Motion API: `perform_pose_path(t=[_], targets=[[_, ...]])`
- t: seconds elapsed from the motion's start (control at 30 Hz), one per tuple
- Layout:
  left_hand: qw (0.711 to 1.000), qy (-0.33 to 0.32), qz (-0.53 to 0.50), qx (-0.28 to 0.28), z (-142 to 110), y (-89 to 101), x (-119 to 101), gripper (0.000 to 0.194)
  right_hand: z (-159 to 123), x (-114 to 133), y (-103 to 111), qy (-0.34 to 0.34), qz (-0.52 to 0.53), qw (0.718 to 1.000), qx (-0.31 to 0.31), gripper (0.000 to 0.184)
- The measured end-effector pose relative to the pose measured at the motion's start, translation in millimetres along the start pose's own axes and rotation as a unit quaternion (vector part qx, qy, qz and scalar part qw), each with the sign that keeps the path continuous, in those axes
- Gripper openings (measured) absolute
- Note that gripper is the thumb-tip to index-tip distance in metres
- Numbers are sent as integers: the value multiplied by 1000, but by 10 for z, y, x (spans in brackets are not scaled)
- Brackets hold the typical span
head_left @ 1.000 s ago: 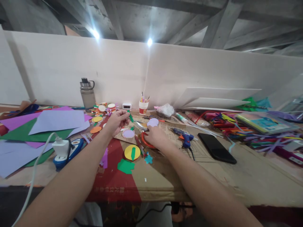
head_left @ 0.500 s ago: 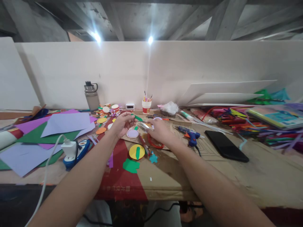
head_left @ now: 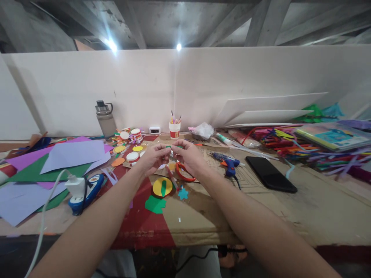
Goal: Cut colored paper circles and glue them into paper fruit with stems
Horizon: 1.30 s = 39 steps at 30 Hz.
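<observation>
- Left hand [head_left: 156, 157]: reaches in from lower left, wrist raised over the surface [head_left: 197, 227], thumb and index pinching one end of the green strip [head_left: 168, 146].
- Right hand [head_left: 188, 156]: comes in from lower right, mirrors it, knuckles up, fingertips angled inward, pinching the same strip.
- Fingertips of both nearly meet; strip sits between them, mostly covered by fingers. Lower fingers of the left are curled loosely.
- Both forearms run long and diagonal, converging mid-surface.
- Scissors [head_left: 188, 178]: red handles just below the right hand; can't tell if they touch it. Blades hidden.
- Nearer the person: yellow disc [head_left: 157, 187] with a green piece [head_left: 164, 188] on top, green scrap [head_left: 155, 204] below it, blue flower [head_left: 182, 194] to the right.
- Further right: glue gun [head_left: 231, 166], then phone [head_left: 271, 173], lying flat.
- Beyond the hands: cup [head_left: 174, 130] of pencils, upright, near the wall.
- Left side: power strip [head_left: 86, 194], paper sheets [head_left: 74, 154], bottle [head_left: 106, 122] standing behind.
</observation>
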<state>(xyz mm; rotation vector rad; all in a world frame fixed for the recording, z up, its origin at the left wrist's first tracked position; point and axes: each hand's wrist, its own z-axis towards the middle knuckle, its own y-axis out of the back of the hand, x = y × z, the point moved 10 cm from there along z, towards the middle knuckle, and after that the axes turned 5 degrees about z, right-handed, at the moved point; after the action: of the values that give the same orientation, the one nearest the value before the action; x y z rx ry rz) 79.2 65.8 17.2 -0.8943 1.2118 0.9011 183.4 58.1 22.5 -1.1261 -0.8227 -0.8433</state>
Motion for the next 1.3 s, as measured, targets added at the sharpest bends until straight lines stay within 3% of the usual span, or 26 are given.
perform_pose_path(t=[0.03, 0.1, 0.2, 0.23, 0.3, 0.4, 0.57, 0.7, 0.8, 0.9, 0.97, 1.07, 1.17, 1.3], targets=[[998, -5, 63, 3, 17, 55, -9, 28, 5, 5, 29, -1, 5, 1000, -10, 33], [964, -22, 258, -66, 49, 334, -67, 27, 17, 46, 104, 7, 0, 999, -37, 32], [819, -32, 543, -184, 44, 716, -194, 20, 26, 106, 180, 17, -50, 996, -66, 24], [779, -6, 596, -194, 50, 796, -156, 18, 24, 116, 183, 17, -80, 994, -67, 21], [730, 45, 662, -163, 75, 852, -10, 16, 17, 130, 156, 20, -153, 986, -59, 13], [694, 72, 705, -128, 80, 814, 119, 14, 3, 161, 91, 43, -251, 966, -38, 9], [691, 106, 706, -117, 77, 751, 174, 14, 25, 151, 89, 56, -320, 945, -30, 7], [670, 83, 725, -136, 91, 686, 85, 18, 61, 117, 98, 63, -340, 938, -21, 4], [670, 13, 725, -156, 77, 561, -57, 17, 72, 78, 108, 70, -354, 933, -18, 2], [673, -104, 710, -180, -6, 347, -287, 14, 68, 13, 123, 64, -364, 929, -20, 5], [666, -168, 699, -198, -94, 215, -426, 13, 63, -53, 161, 38, -367, 929, -36, 10], [659, -209, 691, -211, -189, 89, -527, 10, 50, -161, 221, -15, -354, 933, -64, 19], [677, -230, 666, -213, -235, 41, -559, 8, 52, -229, 232, -43, -325, 942, -70, 21], [732, -240, 593, -235, -241, 151, -554, 7, 97, -182, 249, -18, -295, 952, -72, 14]])
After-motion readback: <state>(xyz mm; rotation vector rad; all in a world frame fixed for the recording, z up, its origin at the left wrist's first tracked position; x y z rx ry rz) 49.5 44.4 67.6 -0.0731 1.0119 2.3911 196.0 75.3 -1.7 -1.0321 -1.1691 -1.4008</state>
